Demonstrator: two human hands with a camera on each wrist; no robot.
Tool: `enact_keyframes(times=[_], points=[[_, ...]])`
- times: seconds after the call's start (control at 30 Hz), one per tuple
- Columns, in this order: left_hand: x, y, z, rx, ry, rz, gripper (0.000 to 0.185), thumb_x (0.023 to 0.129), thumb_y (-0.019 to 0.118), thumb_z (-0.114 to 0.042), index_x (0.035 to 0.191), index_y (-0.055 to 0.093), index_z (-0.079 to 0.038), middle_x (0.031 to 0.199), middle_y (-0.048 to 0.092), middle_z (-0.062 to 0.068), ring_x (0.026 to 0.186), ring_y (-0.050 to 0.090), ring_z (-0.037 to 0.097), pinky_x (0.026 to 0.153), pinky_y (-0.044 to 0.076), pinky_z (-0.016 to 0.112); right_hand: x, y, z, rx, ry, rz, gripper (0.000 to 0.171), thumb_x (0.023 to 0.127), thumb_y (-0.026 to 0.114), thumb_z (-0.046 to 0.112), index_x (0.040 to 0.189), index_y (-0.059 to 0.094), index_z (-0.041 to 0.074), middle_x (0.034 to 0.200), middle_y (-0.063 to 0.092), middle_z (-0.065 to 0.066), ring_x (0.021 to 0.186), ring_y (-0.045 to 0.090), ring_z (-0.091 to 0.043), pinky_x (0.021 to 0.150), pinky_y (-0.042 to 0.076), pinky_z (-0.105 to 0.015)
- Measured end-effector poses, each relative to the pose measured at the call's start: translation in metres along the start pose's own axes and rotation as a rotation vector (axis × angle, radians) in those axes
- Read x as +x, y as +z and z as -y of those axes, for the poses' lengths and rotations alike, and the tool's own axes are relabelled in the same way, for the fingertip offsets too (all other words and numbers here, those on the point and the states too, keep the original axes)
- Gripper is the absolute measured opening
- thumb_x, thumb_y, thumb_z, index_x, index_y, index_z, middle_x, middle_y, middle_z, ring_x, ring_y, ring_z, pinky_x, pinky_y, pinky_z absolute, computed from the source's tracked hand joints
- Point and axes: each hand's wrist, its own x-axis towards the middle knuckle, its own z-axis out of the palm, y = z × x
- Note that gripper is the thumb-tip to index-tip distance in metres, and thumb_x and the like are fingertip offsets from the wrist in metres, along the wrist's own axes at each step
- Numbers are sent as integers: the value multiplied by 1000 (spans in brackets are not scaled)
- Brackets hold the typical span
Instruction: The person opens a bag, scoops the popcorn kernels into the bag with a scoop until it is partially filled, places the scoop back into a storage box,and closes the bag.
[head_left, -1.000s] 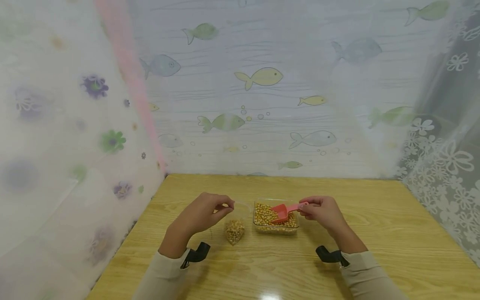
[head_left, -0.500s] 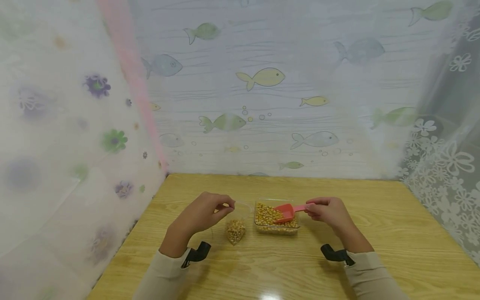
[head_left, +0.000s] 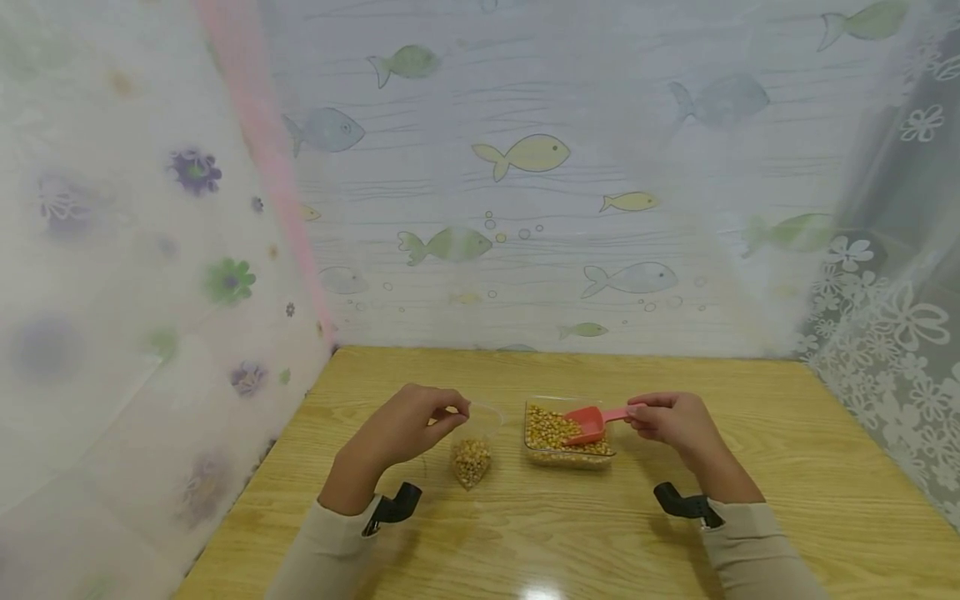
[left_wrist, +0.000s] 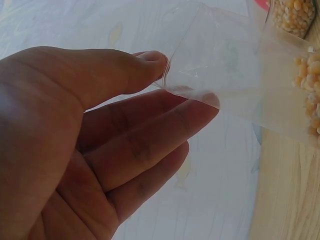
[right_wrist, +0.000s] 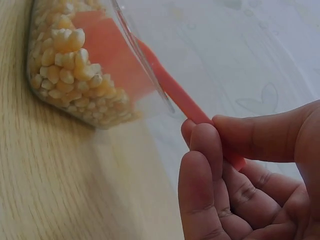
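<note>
The table (head_left: 480, 542) extends well right of a glass box (head_left: 570, 453), which stands beside the clear bag (left_wrist: 225, 57) the left hand (head_left: 414, 425) pinches. The right hand (head_left: 678, 423) grips the red scoop (head_left: 589, 424), blade leftward in corn (head_left: 549, 428), handle running crosswise over the box's right edge.

The left wrist view's right edge crops the clear bag (left_wrist: 232, 60), the right's top edge the glass container (right_wrist: 156, 103), where corn kernels (right_wrist: 65, 72) partly hide the red scoop (right_wrist: 116, 52).

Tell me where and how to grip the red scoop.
By the handle, likely from the right, in a pinch: the red scoop has its pan among corn kernels, and its slim handle juts rightward past the clear container, where the right hand pinches it.
</note>
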Motion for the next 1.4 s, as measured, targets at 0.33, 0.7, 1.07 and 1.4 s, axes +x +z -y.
enact_keyframes(times=[0.33,0.7,1.07,1.4], points=[[0,0,-2,-3,4,0,12,103,67,-18,112,74,-21,114,76,-5,95,75,10,82,61,27,-2,-8,3,63,-8,28,49,104,66,19,139,56,-14,111,76,-6,97,76,-14,89,63,-35],[-1,1,-1,-14,3,-9,12,103,67,-18,112,74,-22,115,76,-6,95,75,9,82,60,27,0,-11,0,208,0,62,51,101,71,20,138,57,-11,97,78,3,91,76,-8,84,63,-28],[-1,0,-3,-6,1,-6,13,103,67,-18,113,75,-22,114,76,-5,94,75,9,81,60,27,-1,-13,-3,346,17,100,10,101,70,17,108,77,14,92,78,3,87,76,-7,81,63,-25],[-1,0,-2,-7,3,-7,13,103,67,-19,113,74,-22,114,76,-5,95,75,8,81,60,27,-3,-11,2,396,19,124,10,102,70,18,108,77,16,94,78,4,89,75,-7,84,62,-26]])
